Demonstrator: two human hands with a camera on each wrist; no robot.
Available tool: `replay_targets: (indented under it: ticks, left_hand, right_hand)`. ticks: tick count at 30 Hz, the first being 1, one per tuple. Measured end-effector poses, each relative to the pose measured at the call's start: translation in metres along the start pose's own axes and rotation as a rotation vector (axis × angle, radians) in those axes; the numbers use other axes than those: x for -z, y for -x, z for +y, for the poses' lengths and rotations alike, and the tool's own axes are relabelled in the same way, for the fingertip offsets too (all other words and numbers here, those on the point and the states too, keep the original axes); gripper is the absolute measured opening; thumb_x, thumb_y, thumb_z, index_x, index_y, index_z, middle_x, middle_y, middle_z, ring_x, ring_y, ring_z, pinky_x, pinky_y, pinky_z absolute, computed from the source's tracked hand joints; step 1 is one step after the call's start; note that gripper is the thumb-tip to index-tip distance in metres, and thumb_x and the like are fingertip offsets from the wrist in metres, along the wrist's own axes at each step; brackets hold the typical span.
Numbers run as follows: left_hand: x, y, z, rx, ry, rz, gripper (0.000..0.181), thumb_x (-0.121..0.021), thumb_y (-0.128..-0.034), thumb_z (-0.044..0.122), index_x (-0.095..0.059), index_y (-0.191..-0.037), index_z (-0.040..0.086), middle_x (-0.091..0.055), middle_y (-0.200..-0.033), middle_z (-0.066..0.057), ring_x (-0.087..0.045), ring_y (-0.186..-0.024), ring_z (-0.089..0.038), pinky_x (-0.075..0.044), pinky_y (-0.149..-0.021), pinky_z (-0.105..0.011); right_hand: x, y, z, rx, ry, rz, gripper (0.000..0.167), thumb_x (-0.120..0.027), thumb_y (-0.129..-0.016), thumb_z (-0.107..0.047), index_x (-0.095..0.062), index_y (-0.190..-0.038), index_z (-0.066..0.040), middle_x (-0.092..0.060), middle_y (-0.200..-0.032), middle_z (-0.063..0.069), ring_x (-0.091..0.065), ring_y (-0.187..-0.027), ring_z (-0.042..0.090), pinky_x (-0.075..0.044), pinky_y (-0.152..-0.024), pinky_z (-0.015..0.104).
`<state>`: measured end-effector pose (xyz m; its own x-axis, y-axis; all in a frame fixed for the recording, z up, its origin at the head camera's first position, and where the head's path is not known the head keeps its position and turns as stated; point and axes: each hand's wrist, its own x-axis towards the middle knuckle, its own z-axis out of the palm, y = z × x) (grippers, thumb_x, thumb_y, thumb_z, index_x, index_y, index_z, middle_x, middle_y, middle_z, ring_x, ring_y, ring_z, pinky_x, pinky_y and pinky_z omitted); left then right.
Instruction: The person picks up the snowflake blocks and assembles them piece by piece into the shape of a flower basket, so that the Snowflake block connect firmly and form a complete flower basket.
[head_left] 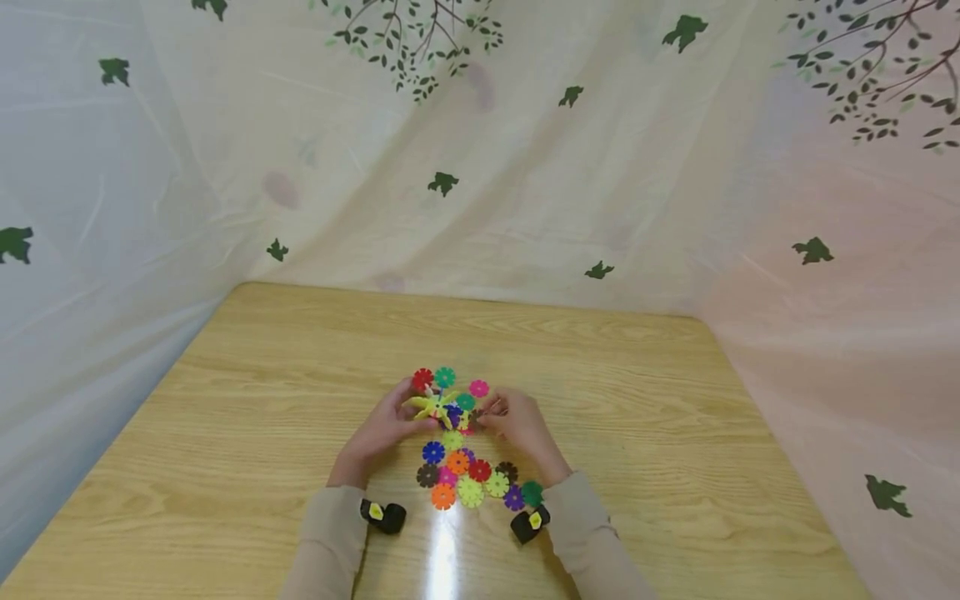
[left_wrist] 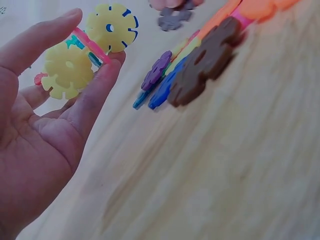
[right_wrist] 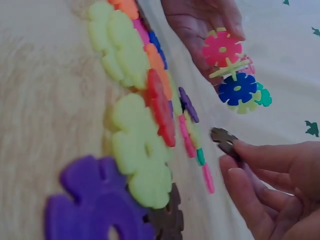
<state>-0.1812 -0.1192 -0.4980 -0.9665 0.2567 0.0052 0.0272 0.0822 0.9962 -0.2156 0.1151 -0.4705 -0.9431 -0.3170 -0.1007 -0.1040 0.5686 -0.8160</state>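
Right wrist view: right hand (right_wrist: pixel 292 182) pinches a brown disc (right_wrist: pixel 224 136), left hand (right_wrist: pixel 197 25) a joined cluster (right_wrist: pixel 229 93); probably light, stiff, best held by rims.

OK so the cluster of small, round, notched plastic discs (right_wrist: pixel 231 69) is mixing yellow, pink, blue and green, and it's hanging out between the thumb and fingers of the left hand (head_left: pixel 386 429). Its pieces are sticking out at different angles: in the right wrist view, pink and blue are facing us, yellow's showing nearly edge-on. A single dark brown notched plastic disc (right_wrist: pixel 221 135) is sitting tilted in the right hand (head_left: pixel 522 425), pinched, near the cluster but apart.
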Motion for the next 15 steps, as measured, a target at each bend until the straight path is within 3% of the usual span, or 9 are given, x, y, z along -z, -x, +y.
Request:
replay_targets:
  ticks: [3,6,10,15]
  left_hand:
    - [-0.002,-0.001,0.0,0.023,0.016,-0.008,0.082,-0.074,-0.084,0.012,-0.027,-0.151,0.016,-0.039,-0.148,-0.019,-0.041,-0.135,-0.044,-0.039,-0.111,-0.052]
    - [-0.003,-0.001,0.0,0.062,0.005,0.001,0.092,-0.075,-0.084,0.016,-0.017,-0.155,0.013,-0.038,-0.149,-0.021,-0.04,-0.136,-0.045,-0.035,-0.113,-0.054]
    - [-0.005,0.0,0.001,0.097,-0.027,0.014,0.102,-0.076,-0.083,0.019,-0.005,-0.155,0.005,-0.037,-0.149,-0.026,-0.041,-0.134,-0.045,-0.033,-0.114,-0.055]
    - [-0.006,0.0,0.003,0.107,-0.037,0.006,0.103,-0.076,-0.0828,0.019,-0.004,-0.155,0.003,-0.035,-0.148,-0.032,-0.041,-0.134,-0.047,-0.034,-0.114,-0.055]
  right_hand:
    - [0.002,-0.001,-0.002,0.023,-0.098,0.099,0.011,-0.067,-0.091,-0.009,-0.067,-0.1,-0.004,-0.069,-0.089,0.013,-0.065,-0.071,0.017,-0.057,-0.054,0.026]
    - [0.003,0.0,-0.007,0.046,-0.176,0.15,0.015,-0.066,-0.091,-0.01,-0.068,-0.104,-0.004,-0.07,-0.093,0.015,-0.069,-0.078,0.025,-0.059,-0.056,0.03]
    - [0.003,0.002,-0.013,0.065,-0.217,0.178,0.015,-0.066,-0.091,-0.011,-0.069,-0.105,-0.006,-0.071,-0.095,0.015,-0.069,-0.083,0.032,-0.059,-0.055,0.031]
    - [0.001,0.004,-0.016,0.061,-0.2,0.183,0.016,-0.066,-0.091,-0.011,-0.071,-0.106,-0.008,-0.072,-0.096,0.013,-0.068,-0.084,0.033,-0.058,-0.054,0.028]
